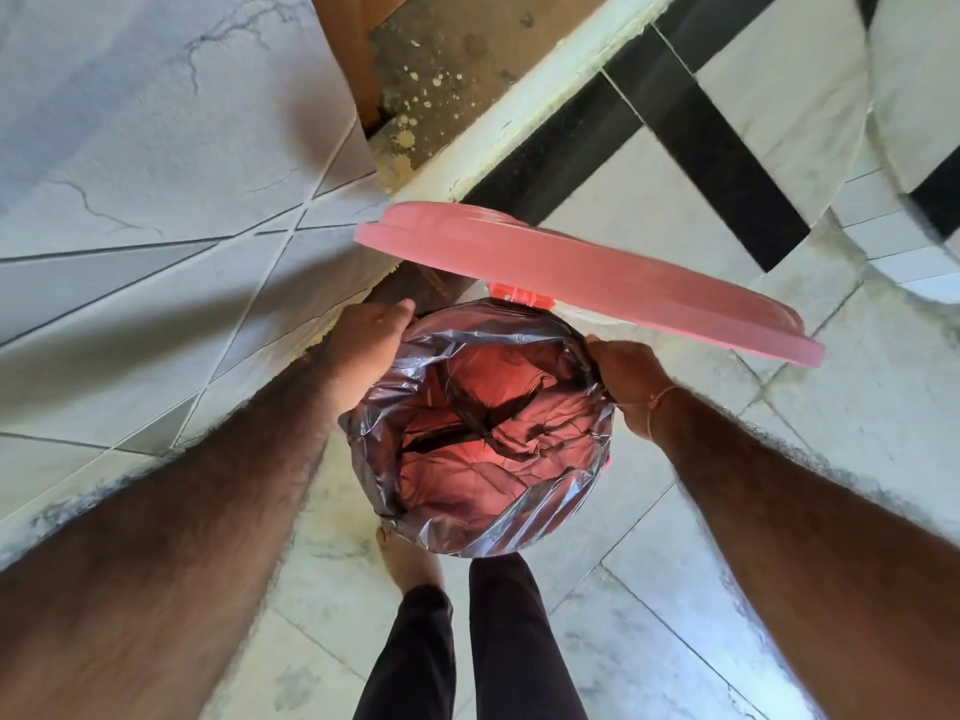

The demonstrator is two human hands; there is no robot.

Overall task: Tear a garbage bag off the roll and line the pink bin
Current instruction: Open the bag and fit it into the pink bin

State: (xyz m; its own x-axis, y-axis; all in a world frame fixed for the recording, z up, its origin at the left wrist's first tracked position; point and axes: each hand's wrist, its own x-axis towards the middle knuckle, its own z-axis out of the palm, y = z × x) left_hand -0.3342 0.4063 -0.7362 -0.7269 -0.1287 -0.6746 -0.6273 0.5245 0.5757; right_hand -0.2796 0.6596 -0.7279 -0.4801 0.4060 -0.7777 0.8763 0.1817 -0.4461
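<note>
Both hands are closed on the film at the bin's mouth: the left hand (371, 337) is pressed over the far-left rim, the right hand (623, 374) pinches a fold at the far-right rim. One garbage bag (498, 428) is seen, already sunk into the pink bin (607, 464) and folded over most of its rim, the pink wall glowing through. The film is judged thin, light, limp and slippery, easily torn; it is best taken at the rim's folded edge. One hinged lid (587, 275) stands open beyond. No roll is seen.
</note>
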